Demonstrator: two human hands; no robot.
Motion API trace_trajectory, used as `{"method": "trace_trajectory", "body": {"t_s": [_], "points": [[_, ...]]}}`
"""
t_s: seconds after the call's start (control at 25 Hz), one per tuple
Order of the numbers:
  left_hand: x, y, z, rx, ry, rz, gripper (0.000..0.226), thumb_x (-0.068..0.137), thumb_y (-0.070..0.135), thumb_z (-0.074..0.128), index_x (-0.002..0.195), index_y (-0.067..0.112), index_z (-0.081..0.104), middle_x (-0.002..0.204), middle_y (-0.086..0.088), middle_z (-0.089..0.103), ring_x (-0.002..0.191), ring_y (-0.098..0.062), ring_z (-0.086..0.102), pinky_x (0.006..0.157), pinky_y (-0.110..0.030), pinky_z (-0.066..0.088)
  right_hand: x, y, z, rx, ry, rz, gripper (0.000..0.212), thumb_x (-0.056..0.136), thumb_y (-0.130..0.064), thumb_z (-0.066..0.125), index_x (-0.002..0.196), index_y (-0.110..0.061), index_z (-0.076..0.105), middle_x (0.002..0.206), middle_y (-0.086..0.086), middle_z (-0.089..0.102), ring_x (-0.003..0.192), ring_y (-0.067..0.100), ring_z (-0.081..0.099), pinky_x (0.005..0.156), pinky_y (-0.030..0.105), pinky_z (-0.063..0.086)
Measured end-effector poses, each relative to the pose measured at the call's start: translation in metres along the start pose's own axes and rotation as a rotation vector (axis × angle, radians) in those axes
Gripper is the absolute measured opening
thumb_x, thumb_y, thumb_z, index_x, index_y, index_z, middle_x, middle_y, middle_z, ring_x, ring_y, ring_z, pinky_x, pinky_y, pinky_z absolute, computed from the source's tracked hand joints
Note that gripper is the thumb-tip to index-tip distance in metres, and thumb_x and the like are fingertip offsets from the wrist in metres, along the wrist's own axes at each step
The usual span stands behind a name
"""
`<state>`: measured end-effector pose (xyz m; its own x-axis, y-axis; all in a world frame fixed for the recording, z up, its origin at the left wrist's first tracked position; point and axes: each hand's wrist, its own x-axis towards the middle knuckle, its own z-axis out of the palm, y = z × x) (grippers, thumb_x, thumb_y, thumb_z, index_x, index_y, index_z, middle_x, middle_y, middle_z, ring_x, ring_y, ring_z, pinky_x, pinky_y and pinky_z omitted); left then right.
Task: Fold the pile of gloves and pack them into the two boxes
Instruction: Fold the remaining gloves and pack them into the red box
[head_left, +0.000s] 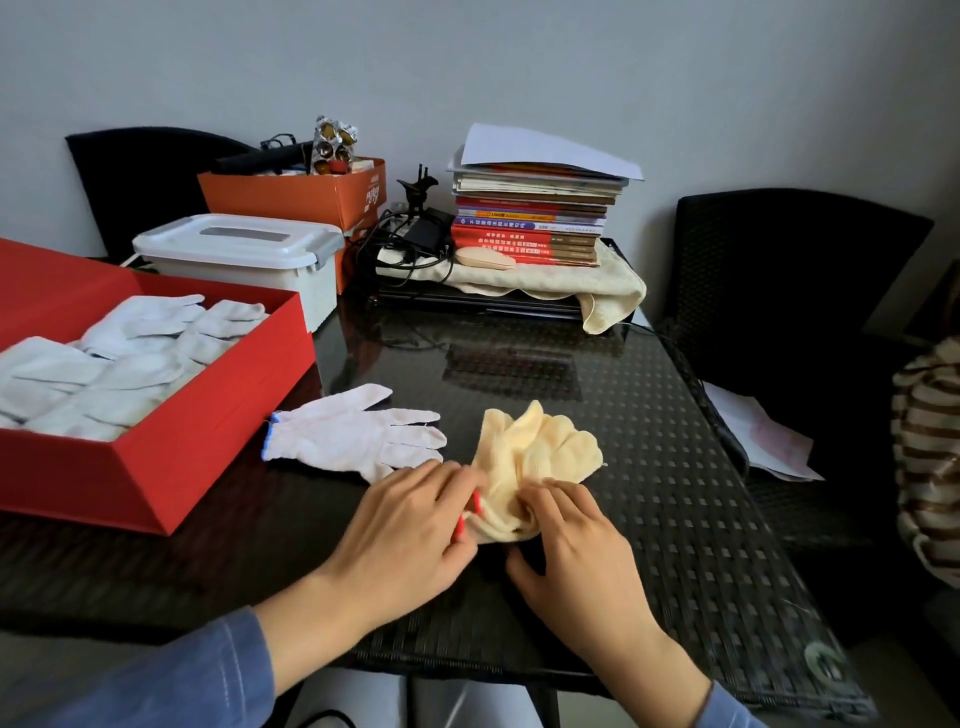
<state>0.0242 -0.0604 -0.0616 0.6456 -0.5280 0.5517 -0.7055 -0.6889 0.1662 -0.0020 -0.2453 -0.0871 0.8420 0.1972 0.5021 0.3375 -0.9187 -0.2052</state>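
A cream-yellow glove (535, 452) with a red cuff edge lies bunched on the dark woven table (675, 467) in front of me. My left hand (410, 530) pinches its cuff end from the left. My right hand (576, 540) pinches the same cuff end from the right, fingers curled into the cloth. A white glove (353, 436) with a blue cuff edge lies flat just left of it, fingers pointing right. The red box (171, 457) at the left holds several white gloves (114, 364).
A white lidded plastic box (244, 260) stands behind the red box, with an orange box (306, 192) of clutter behind that. A book stack (535, 213), cables and a cream towel (571, 291) fill the table's back. Black chairs (789, 291) stand at the right.
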Motion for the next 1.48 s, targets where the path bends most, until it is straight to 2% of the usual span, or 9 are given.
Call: {"method": "trace_trajectory", "body": {"t_s": [0.16, 0.36, 0.48, 0.64, 0.88, 1.04, 1.2, 1.32, 1.48], "points": [[0.019, 0.015, -0.013, -0.290, 0.093, -0.075, 0.048, 0.079, 0.039, 0.059, 0.123, 0.026, 0.046, 0.099, 0.014, 0.063, 0.089, -0.001, 0.058, 0.078, -0.014, 0.045, -0.002, 0.001, 0.002, 0.097, -0.003, 0.060, 0.045, 0.079, -0.056, 0.052, 0.109, -0.023, 0.059, 0.106, -0.015, 0.066, 0.113, 0.008, 0.056, 0.073, 0.021, 0.053], [0.007, -0.004, -0.011, -0.284, -0.231, 0.086, 0.086, 0.062, 0.063, 0.072, 0.134, 0.042, 0.030, 0.111, 0.036, 0.040, 0.110, 0.024, 0.030, 0.099, -0.003, 0.022, -0.001, 0.024, -0.001, 0.173, -0.050, -0.018, 0.041, 0.081, -0.053, 0.052, 0.103, -0.022, 0.068, 0.121, -0.014, 0.063, 0.123, 0.007, 0.052, 0.090, 0.025, 0.052], [-0.004, -0.010, 0.000, -0.326, -0.174, 0.087, 0.061, 0.068, 0.042, 0.075, 0.122, 0.034, 0.049, 0.106, 0.026, 0.053, 0.102, 0.011, 0.047, 0.090, -0.009, 0.037, 0.000, 0.032, -0.004, 0.230, -0.106, -0.045, 0.039, 0.083, -0.057, 0.051, 0.094, -0.024, 0.069, 0.128, -0.017, 0.058, 0.128, 0.001, 0.045, 0.096, 0.025, 0.049], [0.009, -0.005, 0.007, -0.565, -0.027, -0.210, 0.019, 0.078, 0.031, 0.071, 0.095, 0.031, 0.062, 0.079, 0.018, 0.065, 0.072, -0.001, 0.062, 0.065, -0.022, 0.048, 0.002, 0.035, -0.016, 0.382, -0.191, -0.091, 0.046, 0.089, -0.063, 0.044, 0.104, -0.027, 0.069, 0.124, -0.024, 0.058, 0.131, -0.006, 0.038, 0.103, 0.017, 0.037], [0.041, 0.005, 0.026, -0.216, -0.128, -0.605, 0.060, 0.074, 0.058, 0.068, 0.119, 0.028, 0.043, 0.105, 0.009, 0.058, 0.090, -0.010, 0.057, 0.068, -0.025, 0.043, -0.001, 0.030, -0.011, 0.427, -0.064, 0.092, 0.027, 0.086, -0.053, 0.054, 0.100, -0.031, 0.047, 0.099, -0.018, 0.064, 0.094, -0.003, 0.061, 0.078, 0.018, 0.050], [0.043, 0.000, 0.022, 0.064, -0.040, -0.454, 0.070, 0.069, 0.058, 0.070, 0.123, 0.022, 0.045, 0.117, 0.002, 0.046, 0.095, -0.018, 0.057, 0.069, -0.028, 0.046, -0.003, 0.029, -0.017, 0.397, -0.101, -0.010, 0.057, 0.081, -0.030, 0.067, 0.129, -0.036, 0.035, 0.135, -0.020, 0.040, 0.104, 0.001, 0.059, 0.078, 0.018, 0.052], [0.035, 0.006, 0.028, 0.329, 0.262, 0.132, 0.015, 0.083, 0.023, 0.065, 0.092, 0.013, 0.059, 0.095, -0.003, 0.058, 0.087, -0.023, 0.056, 0.075, -0.033, 0.043, 0.000, 0.026, -0.017, 0.137, -0.142, -0.129, 0.057, 0.074, -0.025, 0.056, 0.129, -0.033, 0.046, 0.138, -0.014, 0.041, 0.103, 0.004, 0.056, 0.066, 0.023, 0.053], [0.021, -0.008, 0.025, 0.242, 0.119, 0.323, 0.020, 0.092, 0.033, 0.058, 0.090, 0.015, 0.067, 0.094, 0.003, 0.064, 0.091, -0.018, 0.060, 0.082, -0.032, 0.045, 0.001, 0.027, -0.011, 0.078, -0.107, -0.120, 0.047, 0.077, -0.030, 0.051, 0.123, -0.024, 0.054, 0.128, -0.010, 0.054, 0.100, 0.010, 0.062, 0.066, 0.027, 0.056], [0.006, -0.021, 0.020, 0.060, -0.080, 0.193, 0.049, 0.079, 0.046, 0.067, 0.121, 0.020, 0.062, 0.115, 0.009, 0.064, 0.106, -0.008, 0.057, 0.093, -0.026, 0.043, 0.006, 0.030, -0.013, 0.149, -0.036, -0.100, 0.027, 0.089, -0.031, 0.044, 0.113, -0.026, 0.054, 0.100, -0.015, 0.062, 0.086, 0.002, 0.059, 0.066, 0.018, 0.047]]}}
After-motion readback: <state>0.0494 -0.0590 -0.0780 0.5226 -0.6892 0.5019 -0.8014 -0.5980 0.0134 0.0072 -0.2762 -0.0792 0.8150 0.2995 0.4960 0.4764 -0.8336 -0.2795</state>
